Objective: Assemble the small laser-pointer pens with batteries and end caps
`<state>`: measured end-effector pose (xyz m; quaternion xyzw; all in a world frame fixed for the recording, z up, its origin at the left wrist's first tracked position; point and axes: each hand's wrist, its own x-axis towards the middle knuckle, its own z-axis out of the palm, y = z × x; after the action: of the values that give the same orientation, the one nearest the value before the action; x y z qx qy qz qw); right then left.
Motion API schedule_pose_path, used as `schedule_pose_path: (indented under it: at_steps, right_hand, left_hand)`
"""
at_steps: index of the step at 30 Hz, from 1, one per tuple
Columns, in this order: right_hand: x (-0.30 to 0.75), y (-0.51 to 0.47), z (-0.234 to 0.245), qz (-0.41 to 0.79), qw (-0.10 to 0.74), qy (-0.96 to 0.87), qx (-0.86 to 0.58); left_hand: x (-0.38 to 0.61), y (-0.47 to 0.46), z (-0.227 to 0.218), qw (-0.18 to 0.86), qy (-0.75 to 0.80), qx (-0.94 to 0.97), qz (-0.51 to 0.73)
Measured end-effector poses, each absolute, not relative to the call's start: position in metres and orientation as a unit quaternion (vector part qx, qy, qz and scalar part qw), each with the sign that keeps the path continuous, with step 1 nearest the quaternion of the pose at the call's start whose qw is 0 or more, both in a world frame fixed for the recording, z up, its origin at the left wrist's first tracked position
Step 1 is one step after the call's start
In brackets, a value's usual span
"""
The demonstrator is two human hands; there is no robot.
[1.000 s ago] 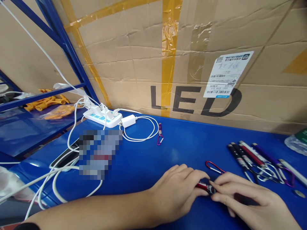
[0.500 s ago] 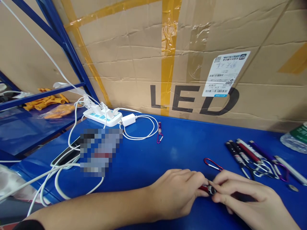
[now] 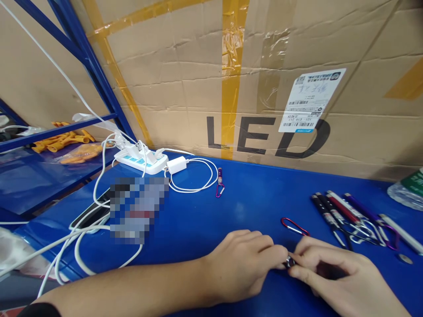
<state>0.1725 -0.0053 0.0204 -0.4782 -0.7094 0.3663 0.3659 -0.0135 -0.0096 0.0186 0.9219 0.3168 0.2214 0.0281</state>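
My left hand (image 3: 246,266) is closed round the barrel of a small keychain penlight (image 3: 290,262), of which only the dark, silvery end shows between my hands. The thumb and forefinger of my right hand (image 3: 340,275) pinch that end. My fingers cover the rest of it. Just beyond my right hand lies a red carabiner (image 3: 295,227), partly hidden by the fingers. Right of it rest several pen-shaped lights (image 3: 342,207) in black, red, white and purple, with carabiner clips at their near ends. A small round silver piece (image 3: 405,259) lies near them.
A purple penlight with a carabiner (image 3: 220,176) lies at the back, beside a white charger (image 3: 176,164) and a power strip (image 3: 155,167). White cables loop over a phone (image 3: 95,211) at left. A big cardboard box (image 3: 185,79) stands behind; a plastic bottle (image 3: 408,193) is at right.
My left fingers have slid slightly right and now cover the red barrel that showed before. My right hand has shifted a little; both hands stay on the penlight.
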Motion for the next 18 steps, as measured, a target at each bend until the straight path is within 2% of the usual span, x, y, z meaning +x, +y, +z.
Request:
schedule_pose_path:
  at_steps: [9, 18]
  right_hand:
    - [0.1772, -0.0016, 0.0170, 0.338, 0.319, -0.749, -0.473]
    - [0.1799, 0.0025, 0.0172, 0.327, 0.309, -0.762, -0.465]
  left_hand:
    - [-0.0129, -0.0086, 0.0159, 0.010, 0.317, 0.920, 0.232]
    - [-0.0135, -0.0099, 0.0168, 0.060, 0.334, 0.906, 0.252]
